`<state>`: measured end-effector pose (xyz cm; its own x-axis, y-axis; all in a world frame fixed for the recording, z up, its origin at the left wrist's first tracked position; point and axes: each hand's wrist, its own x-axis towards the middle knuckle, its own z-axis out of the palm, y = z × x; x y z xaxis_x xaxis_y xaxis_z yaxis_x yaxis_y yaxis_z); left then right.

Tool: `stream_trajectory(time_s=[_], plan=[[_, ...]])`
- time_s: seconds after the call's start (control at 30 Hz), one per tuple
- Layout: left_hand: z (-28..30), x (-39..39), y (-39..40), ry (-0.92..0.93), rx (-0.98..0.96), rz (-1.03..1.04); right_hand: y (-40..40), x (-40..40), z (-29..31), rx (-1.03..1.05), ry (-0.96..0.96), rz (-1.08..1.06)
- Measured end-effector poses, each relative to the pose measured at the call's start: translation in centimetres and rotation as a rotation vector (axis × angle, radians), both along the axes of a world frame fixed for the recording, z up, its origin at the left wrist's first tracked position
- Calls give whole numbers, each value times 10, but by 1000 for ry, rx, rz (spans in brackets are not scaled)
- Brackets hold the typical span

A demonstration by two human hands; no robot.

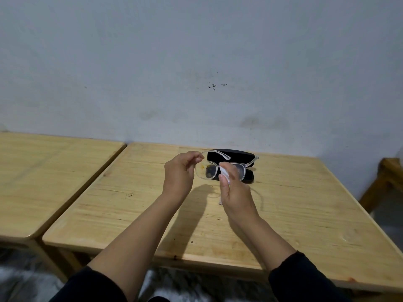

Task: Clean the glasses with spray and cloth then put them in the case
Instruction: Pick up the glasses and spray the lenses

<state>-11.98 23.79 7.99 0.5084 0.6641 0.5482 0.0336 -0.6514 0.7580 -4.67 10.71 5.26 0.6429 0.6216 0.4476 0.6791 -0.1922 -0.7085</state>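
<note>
Clear-framed glasses hang in the air above the wooden table, their arms unfolded. The left lens carries a yellow-brown smear. My left hand pinches the frame at its left corner. My right hand is shut on a small white object, most likely the spray bottle, held close to the right lens. Behind the glasses lies an open black case near the table's far edge. I do not see a cloth.
A second wooden table stands to the left, with a narrow gap between the two. A grey wall runs right behind both. Part of a wooden chair or frame shows at the right edge.
</note>
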Motion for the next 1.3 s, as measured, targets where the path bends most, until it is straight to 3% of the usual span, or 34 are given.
stream_trajectory(time_s=[0.7,0.77,0.87,0.93,1.3], plan=[[10,-3,-3,-15,-67,-17,2,-5,8,113,-16,-34],[13,-8,1,-27,-104,10,-7,-7,7,238,124,-75],[18,-16,8,-74,-176,40,-17,-7,11,508,646,-42],[22,-17,9,-103,-212,43,-18,-3,13,575,848,6],[31,-15,-2,-166,-288,17,-4,-1,18,517,951,115]])
